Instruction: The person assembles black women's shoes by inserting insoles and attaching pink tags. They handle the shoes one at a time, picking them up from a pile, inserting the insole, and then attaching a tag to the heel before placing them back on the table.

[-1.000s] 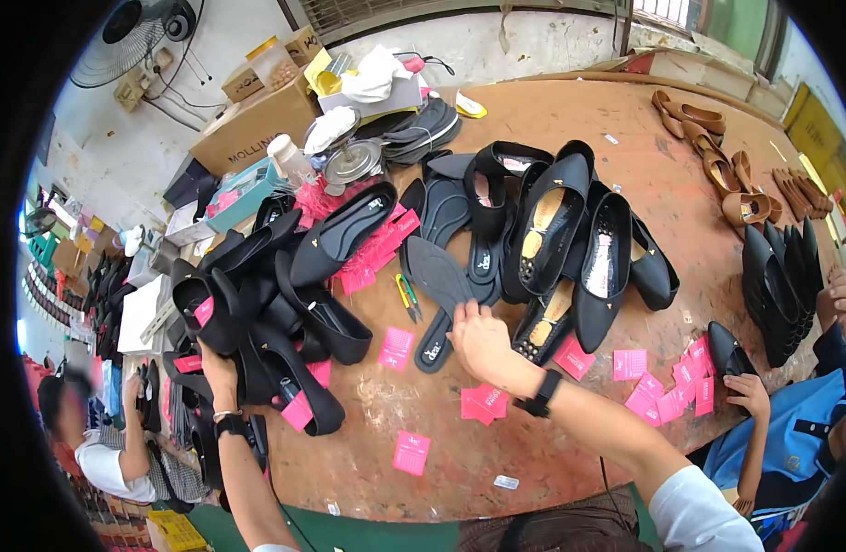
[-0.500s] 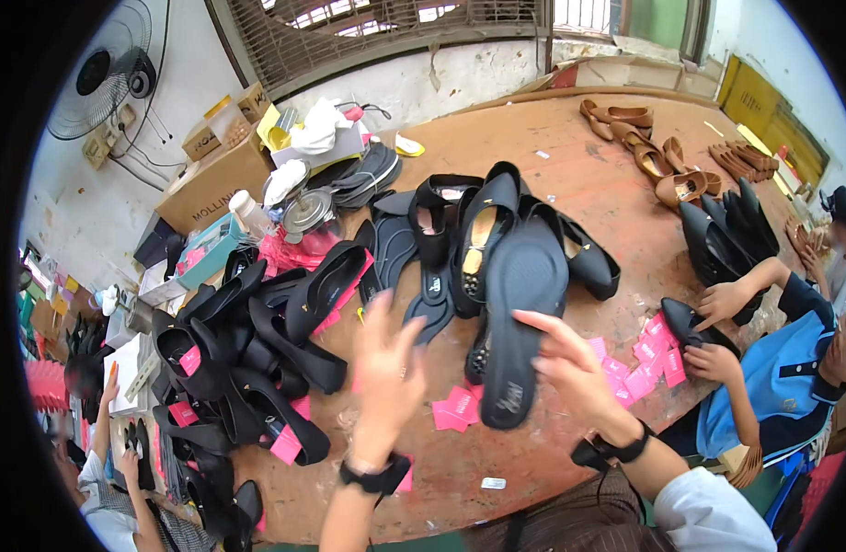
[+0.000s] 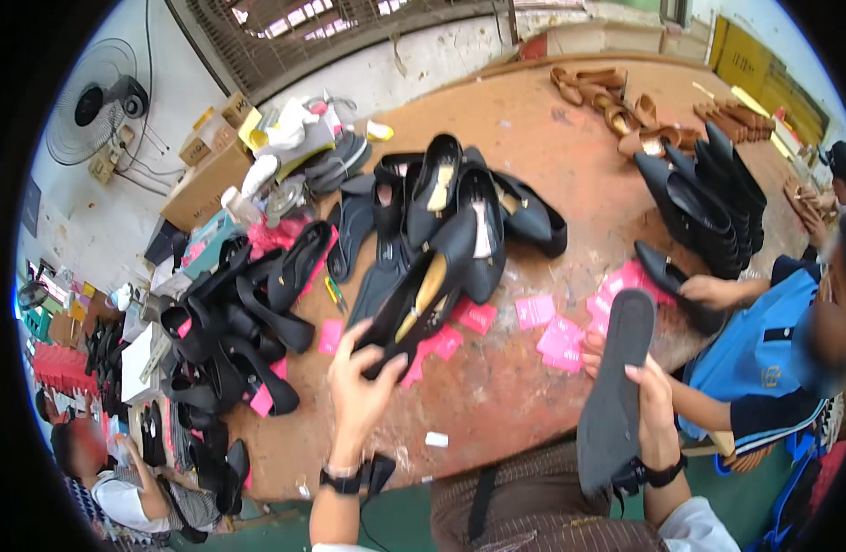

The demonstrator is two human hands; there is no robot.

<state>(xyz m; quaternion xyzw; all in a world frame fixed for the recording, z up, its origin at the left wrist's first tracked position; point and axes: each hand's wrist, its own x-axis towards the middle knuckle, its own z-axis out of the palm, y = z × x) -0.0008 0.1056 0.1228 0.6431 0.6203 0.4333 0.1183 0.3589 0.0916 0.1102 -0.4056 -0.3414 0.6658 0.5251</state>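
Note:
My left hand [image 3: 360, 391] is closed on the heel end of a black pointed pump [image 3: 451, 244], its toe facing away from me and a yellowish strip showing inside. In my right hand [image 3: 657, 405] is a dark grey insole [image 3: 614, 396], held upright over the near table edge with the thumb on its side. Just beyond the held pump lie several more black pumps [image 3: 480, 212], some with small gold ornaments. Black insoles [image 3: 379, 283] rest to their left. Pink cards [image 3: 561, 342] are scattered on the tabletop between my hands.
A heap of black shoes with pink cards [image 3: 248, 322] covers the table's left side. Small yellow-green snips [image 3: 335, 294] lie beside it. At right, a co-worker in blue [image 3: 745, 359] handles a black shoe near stacked black pumps [image 3: 703, 202]. Brown shoes [image 3: 616, 106] stand at the far right.
My left hand, empty before, has taken hold of a black pump. My right hand has carried the insole right and toward me, tilting it up. The view has shifted slightly.

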